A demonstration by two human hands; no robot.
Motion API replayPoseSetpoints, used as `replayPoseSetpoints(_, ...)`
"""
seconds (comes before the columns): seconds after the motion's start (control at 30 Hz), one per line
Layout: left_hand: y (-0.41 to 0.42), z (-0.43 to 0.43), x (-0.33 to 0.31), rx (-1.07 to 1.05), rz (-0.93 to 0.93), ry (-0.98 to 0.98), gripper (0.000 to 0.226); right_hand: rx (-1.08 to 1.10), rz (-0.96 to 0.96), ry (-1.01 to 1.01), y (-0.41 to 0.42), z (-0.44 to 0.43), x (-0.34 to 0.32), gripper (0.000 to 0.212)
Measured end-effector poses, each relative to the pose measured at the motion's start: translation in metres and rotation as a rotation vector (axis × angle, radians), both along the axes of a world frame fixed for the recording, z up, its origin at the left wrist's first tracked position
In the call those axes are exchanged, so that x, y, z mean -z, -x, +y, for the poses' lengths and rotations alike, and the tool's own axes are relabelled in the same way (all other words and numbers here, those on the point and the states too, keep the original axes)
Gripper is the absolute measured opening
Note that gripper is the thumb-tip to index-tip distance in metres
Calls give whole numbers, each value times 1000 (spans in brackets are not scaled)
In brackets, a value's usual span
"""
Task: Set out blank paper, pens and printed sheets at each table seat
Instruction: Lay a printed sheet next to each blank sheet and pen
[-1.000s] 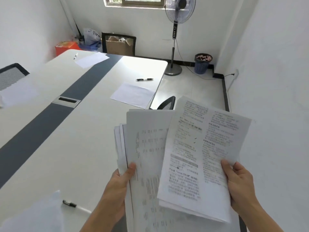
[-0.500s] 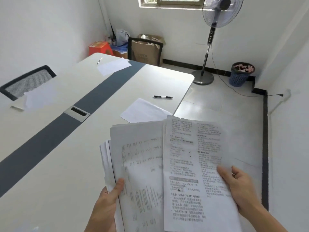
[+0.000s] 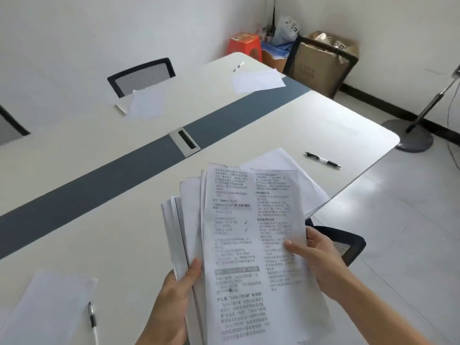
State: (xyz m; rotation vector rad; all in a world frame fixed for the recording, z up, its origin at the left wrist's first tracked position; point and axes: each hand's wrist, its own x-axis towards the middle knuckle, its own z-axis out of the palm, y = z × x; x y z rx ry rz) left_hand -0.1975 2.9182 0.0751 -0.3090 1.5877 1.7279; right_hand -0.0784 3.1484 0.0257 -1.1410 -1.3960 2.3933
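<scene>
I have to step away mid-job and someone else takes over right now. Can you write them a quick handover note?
Hands: left hand grips the stack of printed sheets. Right hand pinches the top printed sheet at its right edge.
Done: on the table lie the near-left blank sheet, near-right blank sheet, far-right blank sheet and far-left blank sheet. The near-left pen, near-right pen and far-right pen lie beside theirs. I cannot make out a pen at the far-left seat.
Left: no printed sheet lies at any seat in view, so lay one at each.

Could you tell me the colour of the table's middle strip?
The strip is dark blue-grey; head view.
</scene>
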Motion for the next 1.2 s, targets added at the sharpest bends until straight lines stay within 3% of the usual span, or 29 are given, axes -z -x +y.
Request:
replayPoseSetpoints(0.2,76,3,3,-99,0,-56,57,81,-101,-36,83,21,3,21)
replayPoseSetpoints(0.33,116,-1,9,-103,-17,-112,38,127,-114,-11,118,43,5,16)
replayPoseSetpoints(0.47,142,-3,17,-103,-57,-81,47,84,-129,-3,141,42,11,11)
replayPoseSetpoints(0.53,151,-2,20,-113,-48,-59,40,58,-148,10,153,36,18,11)
replayPoseSetpoints(0.63,159,-5,24,-148,-49,-42,24,49,-232,-102,171,36,39,13)
replayPoseSetpoints(0.87,167,-33,31,-213,-15,-11,61,-38,-431,-272,198,36,94,4)
replayPoseSetpoints(1.1,163,-51,40,-219,-16,76,54,-87,-654,-482,209,39,143,8)
replayPoseSetpoints(1.2,161,-57,44,-268,-18,110,70,-76,-634,-585,217,41,139,20)
